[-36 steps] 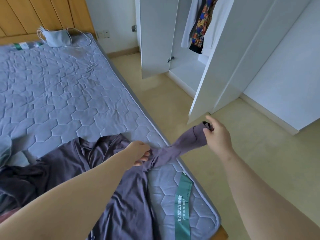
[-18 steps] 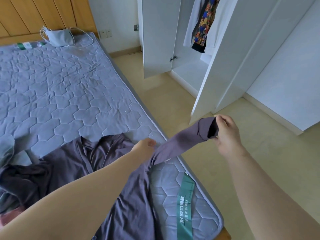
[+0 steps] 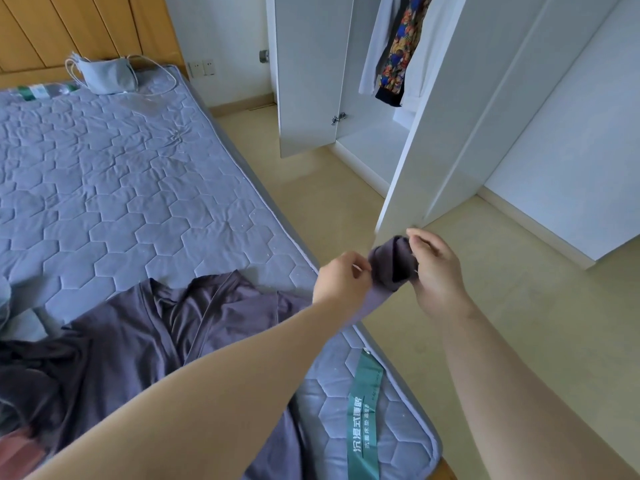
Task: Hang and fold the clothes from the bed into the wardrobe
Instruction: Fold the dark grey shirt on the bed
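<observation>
Your left hand (image 3: pixel 341 277) has come up from the bed (image 3: pixel 121 188) to meet your right hand (image 3: pixel 438 268); both pinch the purple shirt's (image 3: pixel 145 344) sleeve cuff (image 3: pixel 391 263), apparently turned back, while its body lies on the mattress beside the open wardrobe (image 3: pixel 446 109).

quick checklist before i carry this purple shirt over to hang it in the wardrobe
1. Left hand grips the sleeve: ok.
2. Right hand pinches the sleeve cuff: ok.
3. Sleeve pulled fully straight: not ok, the cuff end is bunched between the hands.
4. Purple shirt lifted off the mattress: not ok, its body lies crumpled on the mattress.
5. Wardrobe doors open: ok, hung clothes show inside.
6. Free hanger at hand: cannot tell, none is visible.
</observation>
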The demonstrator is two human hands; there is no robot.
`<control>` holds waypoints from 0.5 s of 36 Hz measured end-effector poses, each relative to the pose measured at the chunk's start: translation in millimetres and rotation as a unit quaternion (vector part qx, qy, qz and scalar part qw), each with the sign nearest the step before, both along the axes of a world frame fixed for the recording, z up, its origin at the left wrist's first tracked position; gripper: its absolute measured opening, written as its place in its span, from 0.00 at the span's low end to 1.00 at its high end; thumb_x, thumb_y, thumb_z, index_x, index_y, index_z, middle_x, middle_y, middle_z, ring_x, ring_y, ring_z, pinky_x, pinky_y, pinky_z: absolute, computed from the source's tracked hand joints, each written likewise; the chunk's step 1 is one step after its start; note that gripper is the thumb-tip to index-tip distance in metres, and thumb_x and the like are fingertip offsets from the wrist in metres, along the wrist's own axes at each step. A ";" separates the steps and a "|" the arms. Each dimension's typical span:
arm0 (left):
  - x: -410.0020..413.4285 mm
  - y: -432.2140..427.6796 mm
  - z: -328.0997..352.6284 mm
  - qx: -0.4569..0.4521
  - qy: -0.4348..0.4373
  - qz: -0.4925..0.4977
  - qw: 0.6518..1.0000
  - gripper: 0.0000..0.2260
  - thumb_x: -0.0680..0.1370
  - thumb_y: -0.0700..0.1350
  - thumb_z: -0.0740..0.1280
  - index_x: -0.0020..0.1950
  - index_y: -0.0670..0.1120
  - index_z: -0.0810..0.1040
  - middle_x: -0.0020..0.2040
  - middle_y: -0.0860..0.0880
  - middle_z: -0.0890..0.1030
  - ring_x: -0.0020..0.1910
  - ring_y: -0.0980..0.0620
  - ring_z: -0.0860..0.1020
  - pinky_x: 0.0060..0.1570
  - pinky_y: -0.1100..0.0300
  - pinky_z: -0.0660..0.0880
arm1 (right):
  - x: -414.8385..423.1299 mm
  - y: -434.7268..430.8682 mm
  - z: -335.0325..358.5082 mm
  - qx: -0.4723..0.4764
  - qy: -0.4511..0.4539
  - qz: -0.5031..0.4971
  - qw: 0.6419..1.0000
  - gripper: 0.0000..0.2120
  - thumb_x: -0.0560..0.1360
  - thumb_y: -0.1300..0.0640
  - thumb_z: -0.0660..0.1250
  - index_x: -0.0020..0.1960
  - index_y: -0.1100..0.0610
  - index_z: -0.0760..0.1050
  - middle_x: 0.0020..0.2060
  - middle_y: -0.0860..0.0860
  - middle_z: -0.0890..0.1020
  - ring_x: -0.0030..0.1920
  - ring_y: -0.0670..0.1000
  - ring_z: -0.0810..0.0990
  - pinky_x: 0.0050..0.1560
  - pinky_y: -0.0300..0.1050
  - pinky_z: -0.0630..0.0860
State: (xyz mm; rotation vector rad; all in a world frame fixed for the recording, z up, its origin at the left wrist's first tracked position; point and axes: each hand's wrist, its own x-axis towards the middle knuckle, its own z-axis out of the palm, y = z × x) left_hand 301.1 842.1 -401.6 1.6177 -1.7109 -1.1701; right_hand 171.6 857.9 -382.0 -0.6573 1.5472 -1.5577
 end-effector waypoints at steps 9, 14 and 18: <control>3.6 -3.6 -34.8 0.184 0.136 0.046 0.972 0.06 0.77 0.37 0.60 0.48 0.47 0.70 0.41 0.50 0.74 0.37 0.51 0.73 0.36 0.59 0.71 | 17.2 12.8 -33.3 0.106 -0.174 -0.040 0.978 0.09 0.79 0.66 0.58 0.43 0.55 0.71 0.34 0.54 0.74 0.35 0.50 0.74 0.41 0.41 0.74; 36.4 5.4 -80.8 0.231 0.055 0.063 0.969 0.11 0.76 0.34 0.59 0.38 0.48 0.72 0.35 0.47 0.75 0.35 0.47 0.74 0.30 0.63 0.66 | 16.6 39.0 -85.3 0.224 -0.150 -0.057 0.961 0.11 0.79 0.67 0.54 0.56 0.60 0.72 0.32 0.53 0.71 0.30 0.50 0.66 0.41 0.40 0.72; 44.7 6.2 -108.2 0.249 0.027 0.048 0.967 0.10 0.75 0.32 0.58 0.40 0.45 0.73 0.32 0.47 0.75 0.32 0.49 0.72 0.27 0.65 0.62 | 23.6 43.8 -122.9 0.270 -0.119 -0.036 0.955 0.09 0.78 0.67 0.55 0.49 0.60 0.74 0.30 0.53 0.70 0.25 0.48 0.67 0.37 0.38 0.74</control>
